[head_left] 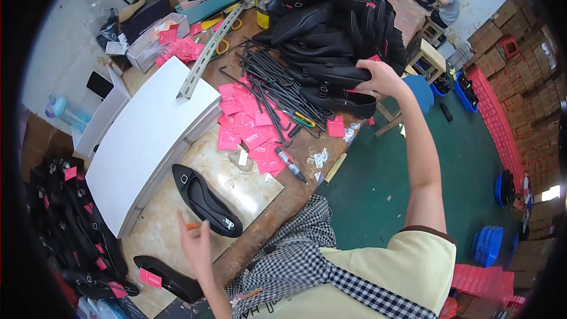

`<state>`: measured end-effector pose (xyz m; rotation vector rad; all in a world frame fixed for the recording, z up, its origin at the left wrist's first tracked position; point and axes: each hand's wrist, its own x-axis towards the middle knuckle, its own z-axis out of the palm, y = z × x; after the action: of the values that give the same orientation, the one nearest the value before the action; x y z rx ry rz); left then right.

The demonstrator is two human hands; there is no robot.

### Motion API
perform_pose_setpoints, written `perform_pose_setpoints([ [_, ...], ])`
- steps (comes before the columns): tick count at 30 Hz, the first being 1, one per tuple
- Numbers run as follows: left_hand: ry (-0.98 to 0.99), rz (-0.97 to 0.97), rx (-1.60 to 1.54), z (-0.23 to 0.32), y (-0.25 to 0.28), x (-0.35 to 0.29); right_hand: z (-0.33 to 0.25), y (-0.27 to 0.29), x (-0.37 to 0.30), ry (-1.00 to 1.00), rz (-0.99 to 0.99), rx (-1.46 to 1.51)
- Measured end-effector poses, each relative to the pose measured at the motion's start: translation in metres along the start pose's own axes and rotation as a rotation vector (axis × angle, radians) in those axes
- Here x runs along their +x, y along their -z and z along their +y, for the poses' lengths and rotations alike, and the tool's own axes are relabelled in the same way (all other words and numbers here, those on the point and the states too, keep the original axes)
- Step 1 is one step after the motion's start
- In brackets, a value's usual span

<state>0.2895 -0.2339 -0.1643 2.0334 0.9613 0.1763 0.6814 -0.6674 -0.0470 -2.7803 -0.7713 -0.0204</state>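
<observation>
My right hand (383, 80) reaches to the pile's near edge, its fingers closed on a black flat shoe (339, 75). Another black shoe (348, 103) with a small buckle lies just below it. My left hand (196, 248) hovers over the marbled board, slightly blurred, index finger and thumb apart; a small orange bit shows at its fingers. Nearest to it is a black pointed flat (204, 201) with a square buckle, lying sole down. Close to my left wrist lies a second black flat (177, 280) with a pink tag (150, 278) on it.
A white box (147, 124) stands left of the board (254, 192). Pink tags (251, 133), black hooked rods (277, 82), a marker (291, 165) and scissors (304, 119) lie mid-table. Tagged shoes (77, 218) crowd the left edge. A person (447, 3) sits far right.
</observation>
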Motion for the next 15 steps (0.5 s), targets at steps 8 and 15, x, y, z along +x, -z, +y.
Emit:
perform_pose_setpoints([
  [8, -0.057, 0.056, -0.425, -0.046, -0.016, 0.013, -0.307, -0.149, -0.054, 0.119, -0.300, 0.311],
  [15, 0.119, 0.099, -0.212, -0.043, 0.018, -0.028, -0.230, -0.139, 0.003, 0.371, 0.088, 0.452],
])
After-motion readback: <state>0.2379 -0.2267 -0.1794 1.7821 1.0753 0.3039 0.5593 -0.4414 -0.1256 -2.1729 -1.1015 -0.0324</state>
